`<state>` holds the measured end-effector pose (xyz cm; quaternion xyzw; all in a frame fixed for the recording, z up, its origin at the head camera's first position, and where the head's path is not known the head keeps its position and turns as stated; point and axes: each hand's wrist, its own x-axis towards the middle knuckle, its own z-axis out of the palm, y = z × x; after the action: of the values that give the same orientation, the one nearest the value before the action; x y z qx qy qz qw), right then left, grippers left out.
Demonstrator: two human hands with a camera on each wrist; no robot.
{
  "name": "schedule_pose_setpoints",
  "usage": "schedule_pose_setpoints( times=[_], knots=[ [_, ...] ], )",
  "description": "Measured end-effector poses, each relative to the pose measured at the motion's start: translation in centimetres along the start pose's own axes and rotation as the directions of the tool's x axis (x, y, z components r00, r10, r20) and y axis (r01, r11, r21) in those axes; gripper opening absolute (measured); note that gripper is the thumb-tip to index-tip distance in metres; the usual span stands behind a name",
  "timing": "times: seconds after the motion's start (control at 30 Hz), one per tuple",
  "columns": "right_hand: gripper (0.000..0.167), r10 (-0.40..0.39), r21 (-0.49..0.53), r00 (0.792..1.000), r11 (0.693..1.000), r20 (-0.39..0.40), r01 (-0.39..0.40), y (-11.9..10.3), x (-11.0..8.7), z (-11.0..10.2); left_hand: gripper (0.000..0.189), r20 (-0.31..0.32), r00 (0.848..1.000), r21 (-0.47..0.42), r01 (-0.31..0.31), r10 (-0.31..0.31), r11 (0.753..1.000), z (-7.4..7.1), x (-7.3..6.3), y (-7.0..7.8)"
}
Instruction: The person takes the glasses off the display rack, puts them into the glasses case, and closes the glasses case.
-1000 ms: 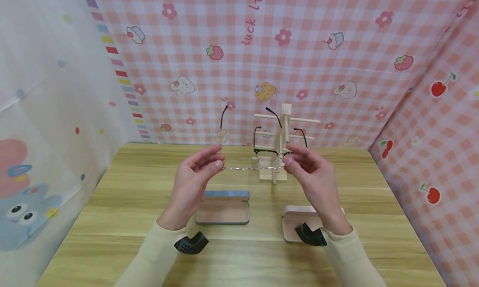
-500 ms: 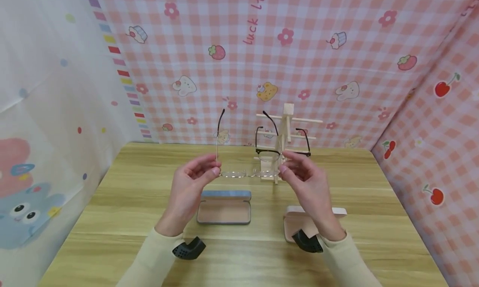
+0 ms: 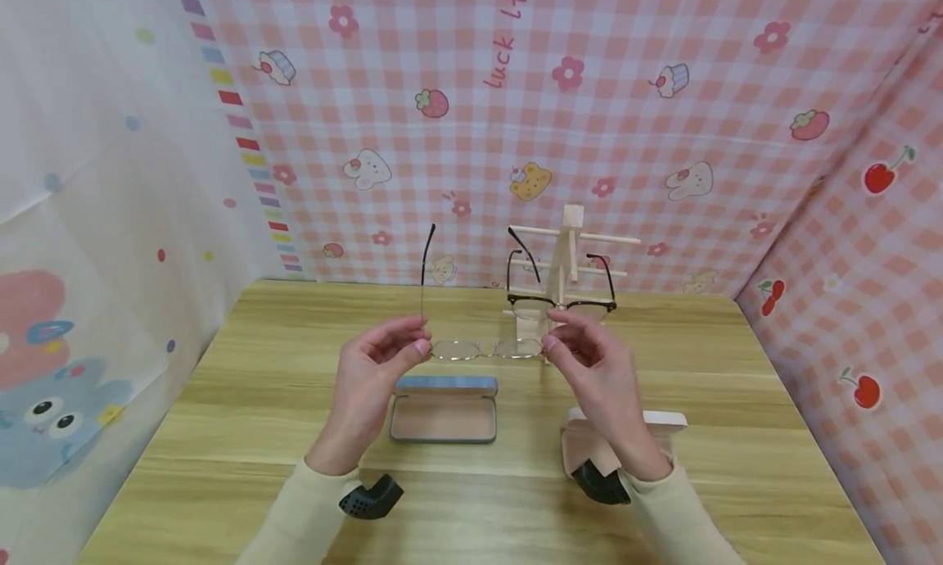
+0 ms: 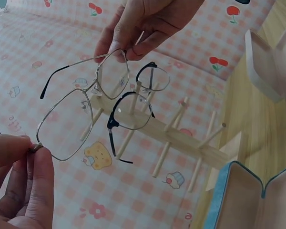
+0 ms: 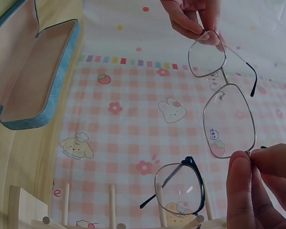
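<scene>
Between both hands is a pair of thin metal-rimmed glasses (image 3: 486,354), its dark-tipped temples unfolded and pointing away. My left hand (image 3: 374,381) pinches the left hinge corner between thumb and fingers. At the other hinge corner, my right hand (image 3: 600,377) pinches the frame in the same way. In the left wrist view both lenses of the metal-rimmed glasses (image 4: 66,124) show, held above the table. Behind them, black-browed glasses (image 3: 589,305) hang on a wooden display stand (image 3: 572,217), partly hidden by the right hand.
A blue glasses case (image 3: 445,385) lies open on the wooden table (image 3: 295,368), below the held glasses. An open white case (image 3: 666,418) stands at the right, partly behind the right wrist. Checked cloth (image 3: 442,155) rises behind the table.
Both hands have lowered the metal-rimmed glasses and drawn them slightly nearer and to the left. Their lenses now face up more, and more of the black-browed pair shows.
</scene>
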<state>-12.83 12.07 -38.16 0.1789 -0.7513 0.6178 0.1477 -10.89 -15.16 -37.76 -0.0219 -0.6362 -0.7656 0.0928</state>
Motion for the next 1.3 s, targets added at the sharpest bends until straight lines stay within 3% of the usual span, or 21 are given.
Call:
schedule_pose_setpoints(
  times=[0.3,0.73,1.3],
  knots=[
    [0.023,-0.040,-0.073,0.999,0.996,0.014,0.041,0.9,-0.4,0.6,0.026,-0.034,0.999,0.061,-0.009,0.011,0.998,-0.4,-0.5,-0.7],
    [0.015,-0.014,-0.145,0.999,0.989,0.042,0.020,1.3,-1.0,1.2,0.024,-0.060,0.998,0.091,-0.006,0.011,0.996,-0.9,-0.6,-1.4],
    [0.023,-0.188,-0.280,0.979,0.938,0.083,0.204,2.2,-1.0,1.4,0.025,-0.069,0.998,0.102,0.003,0.004,0.995,-1.2,-0.6,-2.0]
  ],
)
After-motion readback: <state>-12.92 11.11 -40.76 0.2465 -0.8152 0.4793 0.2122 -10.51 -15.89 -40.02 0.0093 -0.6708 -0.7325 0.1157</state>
